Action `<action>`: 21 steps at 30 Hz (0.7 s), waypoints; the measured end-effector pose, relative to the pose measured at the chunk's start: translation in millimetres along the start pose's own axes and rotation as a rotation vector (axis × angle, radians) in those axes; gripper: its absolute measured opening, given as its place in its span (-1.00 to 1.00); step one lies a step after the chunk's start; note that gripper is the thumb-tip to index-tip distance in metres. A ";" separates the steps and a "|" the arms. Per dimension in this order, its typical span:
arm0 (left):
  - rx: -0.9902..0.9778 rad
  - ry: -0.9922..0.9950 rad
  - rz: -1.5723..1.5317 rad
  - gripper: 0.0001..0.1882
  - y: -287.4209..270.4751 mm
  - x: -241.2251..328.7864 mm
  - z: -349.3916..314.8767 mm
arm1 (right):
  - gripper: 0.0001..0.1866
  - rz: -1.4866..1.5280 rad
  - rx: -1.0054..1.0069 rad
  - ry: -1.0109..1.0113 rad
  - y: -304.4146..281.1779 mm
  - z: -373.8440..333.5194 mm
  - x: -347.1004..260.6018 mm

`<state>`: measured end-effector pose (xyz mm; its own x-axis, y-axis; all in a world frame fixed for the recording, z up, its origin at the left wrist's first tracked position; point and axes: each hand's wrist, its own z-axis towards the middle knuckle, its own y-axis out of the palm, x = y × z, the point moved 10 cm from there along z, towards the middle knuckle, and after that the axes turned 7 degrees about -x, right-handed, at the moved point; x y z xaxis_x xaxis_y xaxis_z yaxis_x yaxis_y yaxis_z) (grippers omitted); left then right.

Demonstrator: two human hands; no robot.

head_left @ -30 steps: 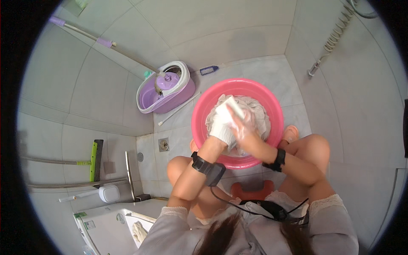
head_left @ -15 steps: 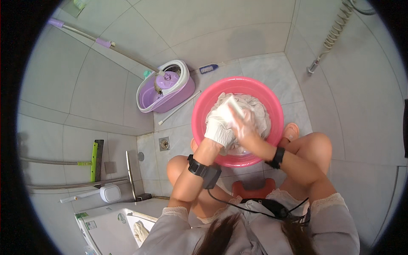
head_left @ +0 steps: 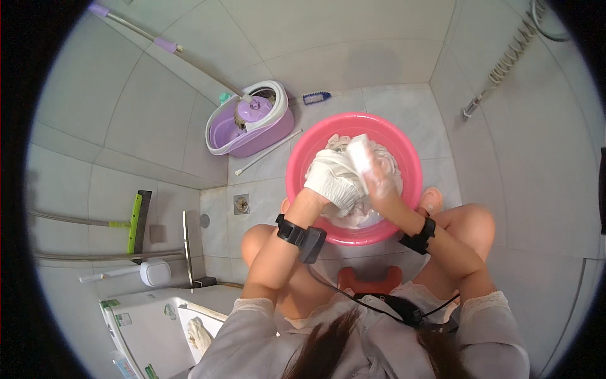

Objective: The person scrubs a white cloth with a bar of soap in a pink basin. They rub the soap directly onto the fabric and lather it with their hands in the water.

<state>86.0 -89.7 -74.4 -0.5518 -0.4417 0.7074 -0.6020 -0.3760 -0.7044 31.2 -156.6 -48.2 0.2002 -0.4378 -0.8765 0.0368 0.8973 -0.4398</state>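
Note:
A pink basin point(head_left: 292, 165) holds bunched, wet whitish cloth point(head_left: 391, 165). My left hand point(head_left: 319, 201) is pushed through the gathered elastic opening of a white garment point(head_left: 331, 174). The fabric covers its fingers, so their pose is hidden. In my right hand point(head_left: 381, 184), which is wet with suds, is a white block that looks like a bar of soap point(head_left: 361, 153). The block lies against the garment's right side, over the basin.
A purple mop bucket point(head_left: 265, 136) with a mop point(head_left: 255, 108) stands at the back left. Near the wall lies a blue scrub brush point(head_left: 316, 98). A red stool point(head_left: 369, 280) is under me. A green squeegee point(head_left: 135, 224) leans at left; a coiled shower hose point(head_left: 512, 57) hangs at right.
My right hand and the soap have moved a little right across the garment, and the block now stands more upright. My left hand stays inside the garment. The view has shifted slightly.

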 end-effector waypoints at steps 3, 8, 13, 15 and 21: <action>-0.046 -0.026 0.039 -0.70 -2.0 15.9 -7.0 | -0.43 -0.294 -0.098 -0.170 19.5 -11.8 -32.3; 0.025 0.067 -0.222 -0.71 -8.1 31.1 -14.0 | -0.44 -0.130 -0.066 -0.018 11.7 -0.2 -9.1; -0.094 -0.006 0.060 -0.70 2.6 21.7 -15.4 | -0.45 -0.225 -0.242 -0.085 28.1 -11.3 -33.2; -0.005 0.094 -0.414 -0.70 -11.9 49.1 -13.0 | -0.43 0.019 -0.186 0.073 10.6 8.2 6.7; 0.025 -0.184 -0.118 -0.71 -23.0 15.7 -15.8 | -0.43 -0.326 -0.224 -0.078 29.2 -7.4 -27.9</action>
<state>82.0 -75.1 -46.2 -0.3627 -0.5336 0.7640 -0.6401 -0.4532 -0.6205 19.5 -118.6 -38.1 0.2879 -0.6842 -0.6701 -0.1022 0.6738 -0.7318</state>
